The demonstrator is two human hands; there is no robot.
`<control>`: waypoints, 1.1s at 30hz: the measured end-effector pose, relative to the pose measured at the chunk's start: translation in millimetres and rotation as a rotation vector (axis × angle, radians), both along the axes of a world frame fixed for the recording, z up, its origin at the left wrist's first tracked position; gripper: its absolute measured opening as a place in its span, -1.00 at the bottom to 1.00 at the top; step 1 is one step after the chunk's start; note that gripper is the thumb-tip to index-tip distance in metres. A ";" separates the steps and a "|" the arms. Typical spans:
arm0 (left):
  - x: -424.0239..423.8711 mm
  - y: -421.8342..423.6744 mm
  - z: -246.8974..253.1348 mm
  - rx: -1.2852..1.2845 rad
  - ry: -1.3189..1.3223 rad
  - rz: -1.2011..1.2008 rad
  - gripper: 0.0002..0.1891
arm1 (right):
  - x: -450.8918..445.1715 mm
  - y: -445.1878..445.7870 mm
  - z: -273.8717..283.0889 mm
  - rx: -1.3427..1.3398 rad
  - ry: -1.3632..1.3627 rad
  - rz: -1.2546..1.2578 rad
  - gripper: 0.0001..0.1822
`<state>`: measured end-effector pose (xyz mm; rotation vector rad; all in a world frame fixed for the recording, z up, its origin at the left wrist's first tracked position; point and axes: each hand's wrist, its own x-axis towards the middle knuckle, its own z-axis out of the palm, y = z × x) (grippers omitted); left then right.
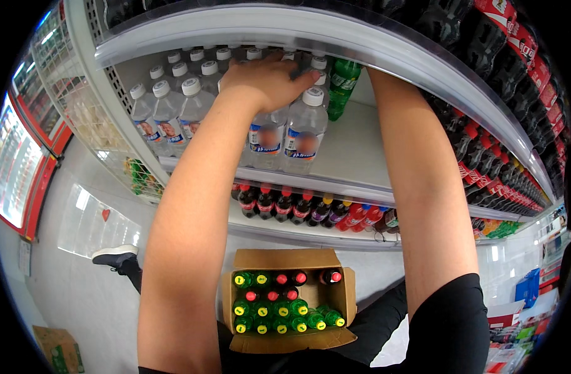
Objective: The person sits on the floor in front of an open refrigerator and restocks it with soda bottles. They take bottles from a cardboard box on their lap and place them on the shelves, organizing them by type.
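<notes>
My left hand [271, 79] reaches over the tops of clear plastic bottles [306, 128] with white caps, standing in rows on the middle shelf [353, 140]. Its thumb is spread away from the fingers and lies by the caps; the fingertips are partly lost among the bottles behind. Right of these rows a green plastic bottle [343, 86] is on the same shelf, its top cut off by the upper shelf's edge. My right forearm goes in under that edge beside it. The right hand itself is out of view, so what it touches cannot be seen.
An open cardboard box [285, 259] holding green and dark bottles is on the floor before me. Above, the upper shelf's front edge [266, 25] curves across. Red-capped cola bottles [284, 205] line the lower shelf. A wire rack [86, 98] flanks the left side.
</notes>
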<state>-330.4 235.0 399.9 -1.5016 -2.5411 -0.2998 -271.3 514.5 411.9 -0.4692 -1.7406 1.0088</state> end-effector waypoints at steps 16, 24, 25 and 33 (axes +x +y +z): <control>-0.5 0.4 2.0 -0.018 -0.024 -0.034 -0.14 | 25.3 9.6 -165.7 0.026 -0.077 0.053 0.08; -8.7 -4.1 -3.6 0.014 -0.030 -0.018 -0.14 | 27.7 -14.4 -179.9 -0.131 -0.090 0.250 0.11; -7.6 0.0 -4.0 0.021 -0.020 -0.032 -0.14 | 27.4 -3.6 -187.9 -0.118 -0.087 0.225 0.12; -5.2 1.1 -4.2 0.027 -0.026 -0.014 -0.16 | 22.4 3.5 -189.2 -0.174 -0.091 0.234 0.25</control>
